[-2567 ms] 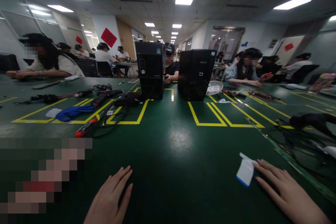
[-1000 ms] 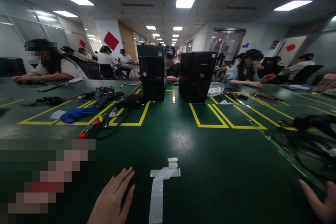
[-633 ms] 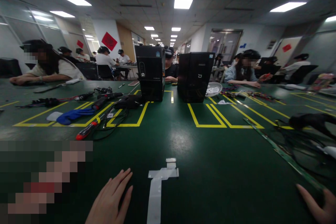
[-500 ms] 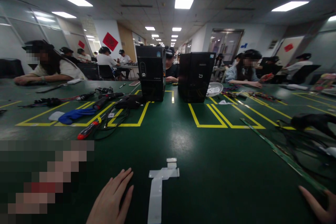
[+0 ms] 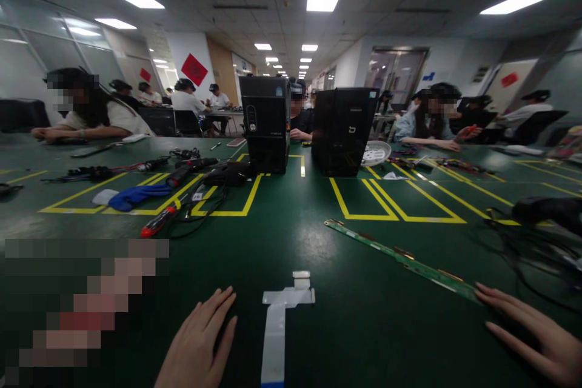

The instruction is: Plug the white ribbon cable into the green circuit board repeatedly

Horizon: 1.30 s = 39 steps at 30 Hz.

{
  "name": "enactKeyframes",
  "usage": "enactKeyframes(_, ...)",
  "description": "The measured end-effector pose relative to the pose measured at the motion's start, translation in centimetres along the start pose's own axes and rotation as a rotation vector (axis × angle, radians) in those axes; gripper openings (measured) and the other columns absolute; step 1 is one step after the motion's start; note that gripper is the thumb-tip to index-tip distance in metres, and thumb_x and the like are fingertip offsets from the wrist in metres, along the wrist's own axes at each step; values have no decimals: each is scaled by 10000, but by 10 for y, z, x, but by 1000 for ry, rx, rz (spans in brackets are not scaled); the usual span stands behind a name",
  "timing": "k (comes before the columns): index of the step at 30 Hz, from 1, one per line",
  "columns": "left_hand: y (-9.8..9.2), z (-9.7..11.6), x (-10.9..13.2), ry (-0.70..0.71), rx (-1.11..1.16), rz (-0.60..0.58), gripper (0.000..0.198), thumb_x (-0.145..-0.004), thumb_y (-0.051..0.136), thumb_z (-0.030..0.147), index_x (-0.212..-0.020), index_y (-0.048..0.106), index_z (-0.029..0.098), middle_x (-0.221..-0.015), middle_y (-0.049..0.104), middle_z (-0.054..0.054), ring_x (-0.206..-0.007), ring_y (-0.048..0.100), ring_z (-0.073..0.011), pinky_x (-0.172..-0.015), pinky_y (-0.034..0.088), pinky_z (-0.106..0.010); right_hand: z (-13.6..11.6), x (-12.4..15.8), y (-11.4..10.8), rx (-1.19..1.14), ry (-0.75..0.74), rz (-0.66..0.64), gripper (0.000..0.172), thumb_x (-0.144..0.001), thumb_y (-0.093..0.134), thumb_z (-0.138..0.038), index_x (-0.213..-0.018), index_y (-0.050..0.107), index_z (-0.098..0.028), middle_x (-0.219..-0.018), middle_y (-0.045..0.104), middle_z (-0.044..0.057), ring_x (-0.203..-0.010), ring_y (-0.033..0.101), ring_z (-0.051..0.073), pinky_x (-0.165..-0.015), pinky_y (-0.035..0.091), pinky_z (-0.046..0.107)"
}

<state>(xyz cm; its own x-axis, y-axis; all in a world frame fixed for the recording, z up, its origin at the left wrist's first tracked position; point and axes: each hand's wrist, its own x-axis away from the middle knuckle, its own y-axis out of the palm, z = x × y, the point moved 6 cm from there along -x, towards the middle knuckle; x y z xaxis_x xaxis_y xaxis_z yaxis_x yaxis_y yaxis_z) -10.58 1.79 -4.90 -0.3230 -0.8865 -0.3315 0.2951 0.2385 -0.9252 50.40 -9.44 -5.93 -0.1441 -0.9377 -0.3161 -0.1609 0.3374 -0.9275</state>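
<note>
My left hand [image 5: 197,339] lies flat on the green table, fingers stretched out and holding nothing. Just to its right is a white flat ribbon cable [image 5: 274,339] with a folded top end and a blue tip at the bottom. A long, narrow green circuit board strip [image 5: 402,260] slants across the table on the right. The fingertips of my right hand [image 5: 534,330] touch its near end, while the thumb stands apart from the fingers and the board.
Two black computer towers [image 5: 268,127] [image 5: 343,133] stand ahead. A red-handled screwdriver [image 5: 157,222], a blue glove [image 5: 139,196] and cables lie left. Black cables [image 5: 518,254] lie right. A white basket [image 5: 376,153] sits behind; people sit around. A blurred patch covers the lower left.
The circuit board strip has moved left, toward the table's middle. My right hand has come further into view, fingers now extended at the strip's end. My left hand stays by the ribbon cable.
</note>
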Motion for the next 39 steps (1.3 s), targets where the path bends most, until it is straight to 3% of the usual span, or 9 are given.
enactKeyframes(5, 0, 2, 0, -10, -2, 10, 506, -979, 341, 477, -1339, 585, 219, -1400, 569, -83, -1287, 530, -298, -1056, 435, -548, -93, -48, -1, -145, -152, -275, 582, -883, 531, -539, -1382, 533, -239, -1479, 451, 107, -1371, 397, 313, -1125, 351, 522)
enactKeyframes(8, -2, 4, 0, -21, -4, 20, 512, -983, 325, 472, -1336, 588, 209, -1398, 571, -90, -1289, 530, -298, -1067, 424, -547, -150, -71, 4, -169, -244, -383, 591, -935, 464, -541, -1435, 460, -227, -1528, 380, 90, -1419, 317, 284, -1147, 300, 534)
enactKeyframes(12, -1, 4, 0, -20, -22, 10, 502, -984, 334, 468, -1327, 594, 209, -1403, 567, -91, -1293, 525, -296, -1065, 427, -544, -210, -92, 16, -195, -373, -432, 569, -977, 405, -524, -1464, 412, -230, -1546, 351, 83, -1443, 265, 267, -1166, 254, 543)
enactKeyframes(15, -3, 4, 0, -3, -22, 33, 474, -984, 353, 452, -1313, 601, 216, -1389, 581, -89, -1278, 541, -293, -1046, 447, -546, -239, -100, 26, -220, -428, -445, 566, -983, 398, -517, -1466, 409, -223, -1547, 350, 85, -1448, 254, 268, -1174, 234, 547)
enactKeyframes(20, -20, 33, -10, 153, 41, 29, 389, -994, 392, 371, -1298, 603, 250, -1375, 597, -54, -1275, 548, -260, -999, 515, -475, -258, -101, 37, -241, -451, -431, 567, -982, 404, -506, -1480, 388, -236, -1559, 328, 67, -1458, 226, 271, -1194, 181, 544)
enactKeyframes(25, -39, 101, -37, 421, 88, -217, 454, -971, 475, 339, -1413, 489, 236, -1479, 489, -50, -1357, 449, -282, -1070, 448, -492, -257, -97, 39, -214, -453, -417, 553, -989, 383, -501, -1479, 389, -243, -1558, 333, 49, -1458, 229, 256, -1193, 199, 535)
enactKeyframes(29, -38, 138, -62, 503, 66, -399, 531, -935, 541, 299, -1434, 457, 139, -1496, 451, -125, -1367, 429, -302, -1110, 389, -499, -256, -95, 40, -202, -467, -388, 538, -987, 397, -486, -1466, 410, -239, -1551, 347, 51, -1453, 244, 254, -1189, 219, 533)
enactKeyframes(34, -21, 150, -66, 446, 47, -478, 516, -927, 539, 272, -1403, 488, 81, -1457, 488, -184, -1324, 482, -323, -1080, 422, -488, -261, -91, 40, -189, -477, -372, 536, -990, 394, -477, -1467, 406, -235, -1544, 362, 55, -1445, 264, 254, -1177, 253, 532)
enactKeyframes(39, -10, 163, -55, 506, 136, -452, 487, -960, 470, 345, -1397, 503, 133, -1480, 471, -150, -1346, 455, -314, -1063, 441, -477, -269, -90, 40, -168, -496, -344, 514, -984, 416, -445, -1447, 436, -223, -1532, 385, 60, -1432, 294, 250, -1164, 293, 511)
